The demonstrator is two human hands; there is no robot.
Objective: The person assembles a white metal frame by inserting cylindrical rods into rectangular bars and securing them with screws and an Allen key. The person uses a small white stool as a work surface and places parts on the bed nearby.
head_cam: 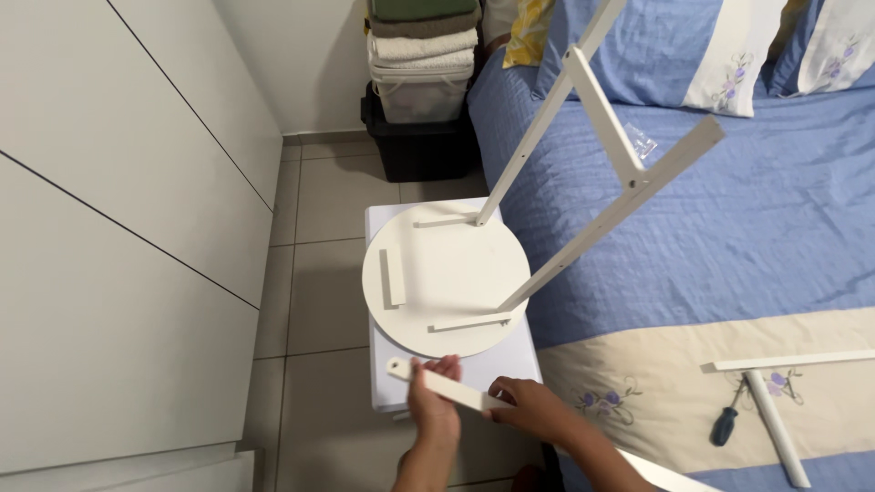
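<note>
Both hands close their grip on one white wooden leg (447, 386) low in the frame: the left hand (432, 401) wraps it near its upper-left end, the right hand (533, 408) clasps it just to the right, and the leg runs slantwise between and beyond them, its rounded tip poking out up-left of the left hand's fingers.

Filling the right half of the frame is a bed (747, 237) with a blue quilted cover and a cream embroidered band. Along the left stand white cupboard doors (118, 228). At centre a round white tabletop (447, 278) lies upside down on a small white stand (392, 383), just above the held leg; two fitted legs (592, 228) rise from it toward the upper right, joined by a crossbar (606, 114). At lower right on the bed lie a loose white T-shaped piece (775, 415) and, beside it, a dark-handled screwdriver (726, 423).
</note>
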